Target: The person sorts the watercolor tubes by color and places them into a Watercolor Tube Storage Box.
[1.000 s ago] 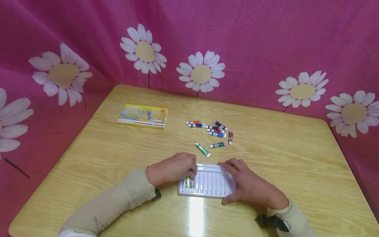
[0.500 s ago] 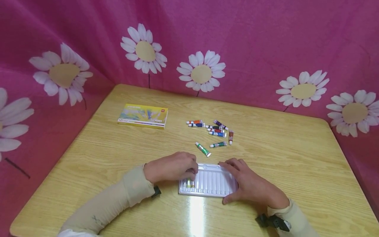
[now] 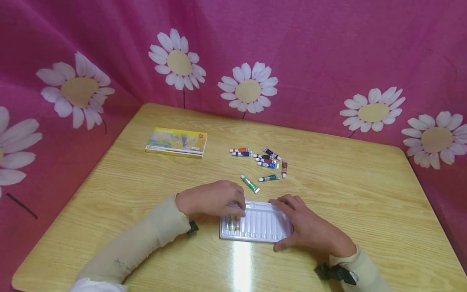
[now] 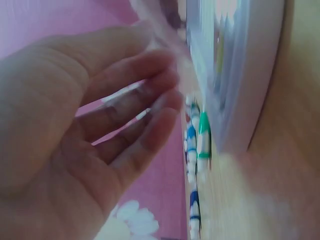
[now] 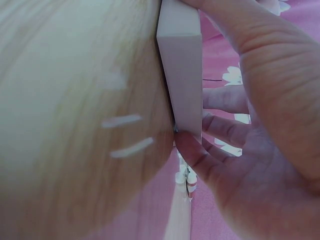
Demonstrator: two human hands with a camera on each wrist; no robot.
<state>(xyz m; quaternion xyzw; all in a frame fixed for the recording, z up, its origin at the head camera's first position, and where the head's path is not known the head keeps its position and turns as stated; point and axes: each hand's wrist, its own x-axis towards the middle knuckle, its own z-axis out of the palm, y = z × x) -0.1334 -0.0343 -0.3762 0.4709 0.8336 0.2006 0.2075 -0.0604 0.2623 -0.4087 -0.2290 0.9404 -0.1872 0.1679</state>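
Note:
A white plastic tray [image 3: 266, 223] with narrow slots lies near the front of the table. Several small paint tubes [image 3: 233, 224] sit in its leftmost slots. My left hand [image 3: 213, 198] hovers over the tray's upper left corner, fingers loosely bent; the left wrist view shows nothing between thumb and fingers. With thumb at the front edge and fingers at the back edge, my right hand [image 3: 311, 229] grips the tray's right end. Its thumb also shows against the tray's side wall [image 5: 182, 80] in the right wrist view. Just behind the tray lies a green paint tube [image 3: 249, 183].
Farther back are a dark green tube [image 3: 269, 178], a brown tube [image 3: 284, 169], a blue tube [image 3: 268, 165], an orange tube [image 3: 239, 150] and several others. A yellow paint box [image 3: 176, 142] stands at the back left. A pink flowered curtain [image 3: 306, 61] borders the table.
My left hand has risen and shifted slightly back, and its fingers have loosened; more of the tubes in the tray shows. The right hand has stayed on the tray.

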